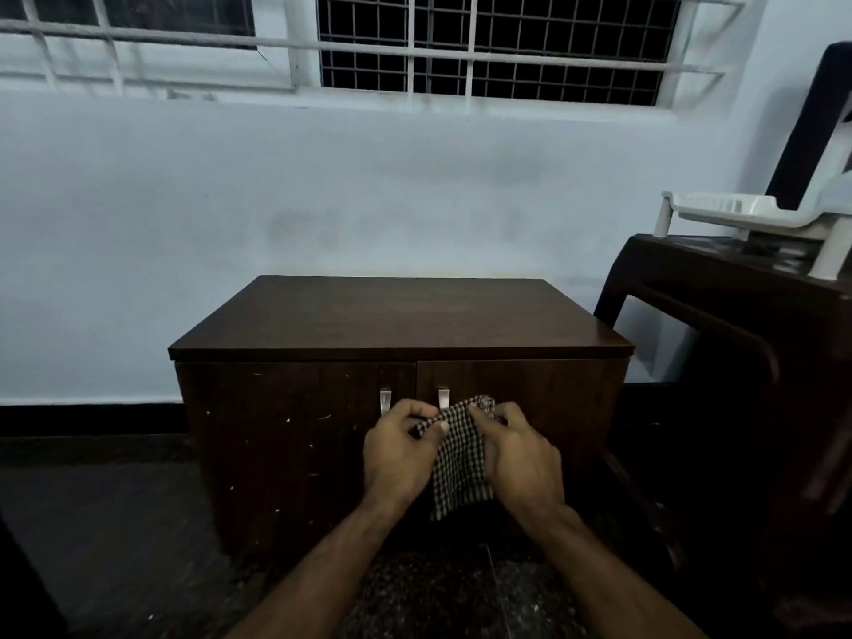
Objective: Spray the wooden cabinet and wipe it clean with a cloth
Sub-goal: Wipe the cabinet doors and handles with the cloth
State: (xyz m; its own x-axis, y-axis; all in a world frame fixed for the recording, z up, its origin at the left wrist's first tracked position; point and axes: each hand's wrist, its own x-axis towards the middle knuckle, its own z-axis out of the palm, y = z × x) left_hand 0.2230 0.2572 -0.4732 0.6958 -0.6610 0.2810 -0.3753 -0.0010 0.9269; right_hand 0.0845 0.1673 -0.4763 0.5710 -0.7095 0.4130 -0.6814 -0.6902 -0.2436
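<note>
Checked cloth held up in front of wooden cabinet doors, near the two metal handles. Left hand pinches its top left edge, right hand grip curled round the right side. White plastic rack on dark chair at right.

Cabinet against wall, window above, chair right, cloth before doors
</note>
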